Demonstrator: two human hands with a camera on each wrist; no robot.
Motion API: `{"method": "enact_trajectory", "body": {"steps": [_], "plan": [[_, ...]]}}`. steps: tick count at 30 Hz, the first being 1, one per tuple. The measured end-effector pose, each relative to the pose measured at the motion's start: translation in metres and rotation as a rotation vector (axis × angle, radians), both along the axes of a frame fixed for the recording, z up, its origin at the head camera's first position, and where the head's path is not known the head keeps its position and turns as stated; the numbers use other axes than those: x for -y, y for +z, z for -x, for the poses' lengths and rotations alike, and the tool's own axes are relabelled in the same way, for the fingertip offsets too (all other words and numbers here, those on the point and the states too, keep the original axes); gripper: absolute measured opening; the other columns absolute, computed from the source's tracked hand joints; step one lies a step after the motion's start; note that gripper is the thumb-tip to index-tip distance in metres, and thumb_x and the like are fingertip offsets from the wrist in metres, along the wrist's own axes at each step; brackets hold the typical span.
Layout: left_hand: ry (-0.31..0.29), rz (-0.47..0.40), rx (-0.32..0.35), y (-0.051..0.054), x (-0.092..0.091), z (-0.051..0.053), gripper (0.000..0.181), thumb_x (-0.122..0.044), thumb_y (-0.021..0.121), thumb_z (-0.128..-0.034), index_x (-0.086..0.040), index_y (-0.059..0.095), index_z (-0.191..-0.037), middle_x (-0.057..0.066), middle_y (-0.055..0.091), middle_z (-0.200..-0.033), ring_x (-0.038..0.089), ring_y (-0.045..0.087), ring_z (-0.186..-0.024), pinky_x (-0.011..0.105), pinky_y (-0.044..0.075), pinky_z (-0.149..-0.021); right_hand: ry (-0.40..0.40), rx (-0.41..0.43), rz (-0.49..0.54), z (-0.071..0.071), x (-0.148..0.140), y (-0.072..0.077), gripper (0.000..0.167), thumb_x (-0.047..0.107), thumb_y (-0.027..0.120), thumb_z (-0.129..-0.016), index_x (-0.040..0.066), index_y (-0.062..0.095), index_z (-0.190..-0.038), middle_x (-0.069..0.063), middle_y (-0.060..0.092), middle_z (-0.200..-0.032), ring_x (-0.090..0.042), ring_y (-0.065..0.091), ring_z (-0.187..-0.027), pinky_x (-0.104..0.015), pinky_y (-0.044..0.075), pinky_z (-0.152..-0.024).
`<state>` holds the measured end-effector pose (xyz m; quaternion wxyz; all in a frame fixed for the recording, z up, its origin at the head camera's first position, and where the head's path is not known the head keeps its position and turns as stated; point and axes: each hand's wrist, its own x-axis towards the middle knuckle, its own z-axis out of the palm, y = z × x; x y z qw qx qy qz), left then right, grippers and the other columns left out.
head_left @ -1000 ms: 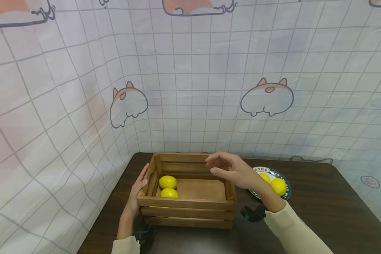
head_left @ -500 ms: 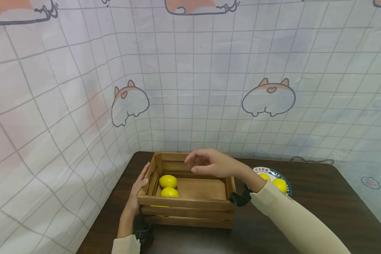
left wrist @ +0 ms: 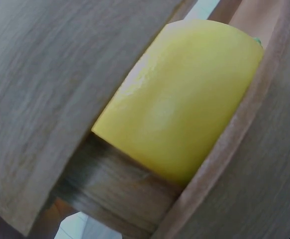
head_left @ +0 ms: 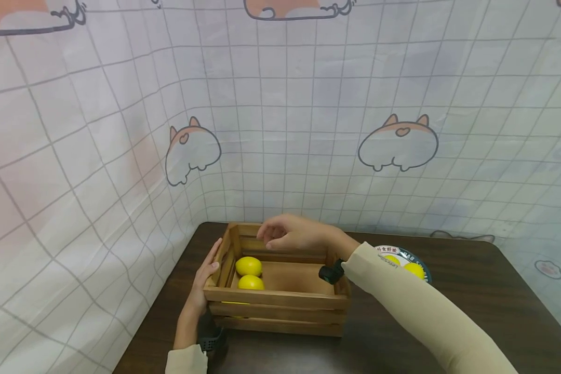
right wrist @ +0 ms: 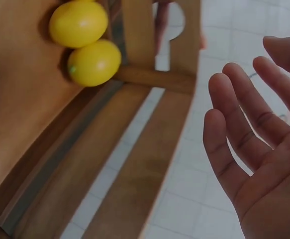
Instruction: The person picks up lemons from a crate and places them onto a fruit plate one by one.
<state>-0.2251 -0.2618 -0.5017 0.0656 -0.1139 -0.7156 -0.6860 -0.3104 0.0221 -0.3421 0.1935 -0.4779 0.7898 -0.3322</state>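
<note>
A slatted wooden crate (head_left: pixel 276 313) stands on the table, with a lemon (head_left: pixel 249 266) and another lemon (head_left: pixel 251 282) at its left side. More yellow shows through the front slats. My left hand (head_left: pixel 201 285) rests along the crate's left wall, its fingers fairly straight. The left wrist view has a lemon (left wrist: pixel 179 99) close up between slats. Over the crate's back part hovers my right hand (head_left: pixel 292 234), holding nothing. In the right wrist view the right hand (right wrist: pixel 269 144) has spread, slightly bent fingers, apart from the lemons (right wrist: pixel 94 63).
Right of the crate, a round patterned plate (head_left: pixel 424 265) bears a lemon (head_left: pixel 414 270) and another lemon (head_left: pixel 392 259), partly hidden by the right sleeve. The dark wooden table (head_left: pixel 486 296) extends to the right. A grid-patterned cloth (head_left: pixel 290 130) hangs behind and along the left.
My right hand has moved left, from above the crate's right end to over its back middle. The right forearm now covers part of the plate. My left hand stays at the crate's left wall.
</note>
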Motion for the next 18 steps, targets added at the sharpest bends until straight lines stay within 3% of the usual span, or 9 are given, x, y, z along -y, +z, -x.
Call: {"method": "enact_trajectory", "body": {"steps": [5, 10, 14, 18], "plan": [[-0.003, 0.001, 0.001, 0.001, 0.0, -0.001, 0.062, -0.031, 0.033, -0.1046, -0.029, 0.019, -0.165, 0.005, 0.01, -0.173, 0.039, 0.009, -0.157, 0.075, 0.007, -0.119, -0.016, -0.035, -0.06, 0.01, 0.011, -0.012, 0.023, 0.025, 0.063, -0.101, 0.021, 0.066, -0.124, 0.004, 0.071, -0.112, -0.011, 0.065, -0.104, -0.032, 0.055, -0.092], [-0.004, 0.007, 0.005, 0.001, 0.001, -0.002, 0.064, -0.031, 0.033, -0.1047, -0.024, 0.017, -0.166, 0.005, 0.009, -0.173, 0.039, 0.008, -0.157, 0.075, 0.006, -0.119, -0.012, -0.041, -0.115, 0.019, 0.022, -0.027, 0.022, 0.02, 0.064, -0.101, 0.021, 0.067, -0.122, 0.005, 0.07, -0.113, -0.012, 0.064, -0.106, -0.033, 0.054, -0.094], [0.004, 0.011, 0.007, 0.0, 0.001, -0.002, 0.064, -0.031, 0.032, -0.1044, -0.024, 0.017, -0.166, 0.005, 0.009, -0.173, 0.039, 0.009, -0.157, 0.075, 0.007, -0.118, -0.014, -0.011, -0.152, 0.025, 0.029, -0.039, 0.023, 0.022, 0.065, -0.1, 0.02, 0.067, -0.123, 0.004, 0.069, -0.115, -0.011, 0.063, -0.106, -0.032, 0.053, -0.094], [0.009, 0.01, 0.006, 0.001, 0.0, -0.002, 0.062, -0.031, 0.033, -0.1047, -0.027, 0.019, -0.165, 0.005, 0.011, -0.173, 0.039, 0.01, -0.157, 0.075, 0.007, -0.119, -0.005, 0.056, -0.163, 0.028, 0.033, -0.046, 0.03, 0.02, 0.066, -0.099, 0.013, 0.066, -0.128, -0.007, 0.069, -0.121, -0.013, 0.064, -0.106, -0.034, 0.054, -0.093]]}}
